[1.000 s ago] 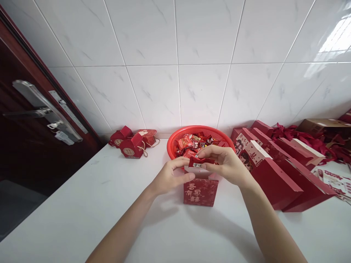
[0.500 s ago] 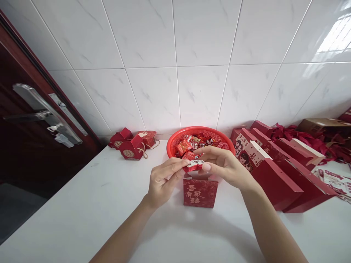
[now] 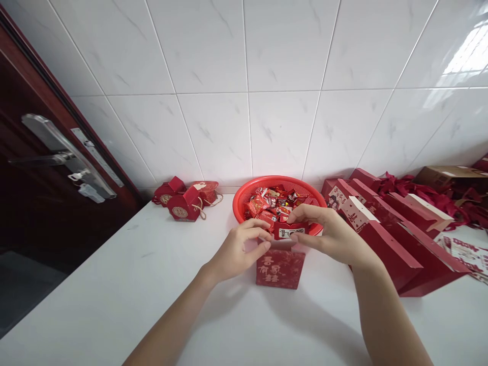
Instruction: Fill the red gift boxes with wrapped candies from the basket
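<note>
A small red box (image 3: 280,270) with pale lettering on its front stands on the white table, its top open. Above it, my right hand (image 3: 330,234) pinches a red flap (image 3: 284,233) with a white printed label between thumb and fingers. I cannot tell whether the flap is joined to the box. My left hand (image 3: 240,251) is at the box's upper left edge, thumb and fingers apart; whether they touch the box is unclear. Just behind the hands, a red plastic basket (image 3: 238,203) holds many wrapped candies (image 3: 272,201).
Small red boxes (image 3: 185,206) with rope handles sit at the back left. Larger red gift bags (image 3: 396,254) stand on the right, near red ribbons (image 3: 404,185), a cardboard box (image 3: 446,174) and printed papers (image 3: 467,254). A tiled wall (image 3: 213,137) rises behind; a door (image 3: 49,168) is left.
The flap, curved between both hands before, is now flatter with its label facing me, in my right hand. My left fingers have come away from it and spread slightly.
</note>
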Motion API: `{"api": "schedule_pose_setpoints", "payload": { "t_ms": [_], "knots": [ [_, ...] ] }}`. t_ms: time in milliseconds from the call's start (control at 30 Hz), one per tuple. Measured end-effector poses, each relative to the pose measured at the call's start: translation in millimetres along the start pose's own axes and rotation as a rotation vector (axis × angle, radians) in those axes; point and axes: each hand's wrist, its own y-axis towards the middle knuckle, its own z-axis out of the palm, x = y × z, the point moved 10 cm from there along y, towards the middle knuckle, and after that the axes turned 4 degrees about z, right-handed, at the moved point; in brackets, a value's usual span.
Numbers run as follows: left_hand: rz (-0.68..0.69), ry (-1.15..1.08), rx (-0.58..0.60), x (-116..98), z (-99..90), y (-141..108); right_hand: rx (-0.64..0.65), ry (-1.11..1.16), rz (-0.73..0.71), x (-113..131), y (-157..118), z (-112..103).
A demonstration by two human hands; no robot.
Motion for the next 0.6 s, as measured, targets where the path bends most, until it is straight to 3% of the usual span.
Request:
{"api": "schedule_pose_setpoints", "payload": {
  "t_ms": [167, 433, 600],
  "knots": [
    [-0.112, -0.131, 0.075, 20, 11.7, 1, 0.126, -0.155, 0.000, -1, -1, 19],
    [-0.242, -0.200, 0.103, 37, 10.4, -4, 0.096, -0.454, -0.006, -4, 5, 36],
    [-0.208, -0.210, 0.079, 36, 9.3, -2, 0.026, -0.404, -0.017, 0, 2, 17]
  ]
}}
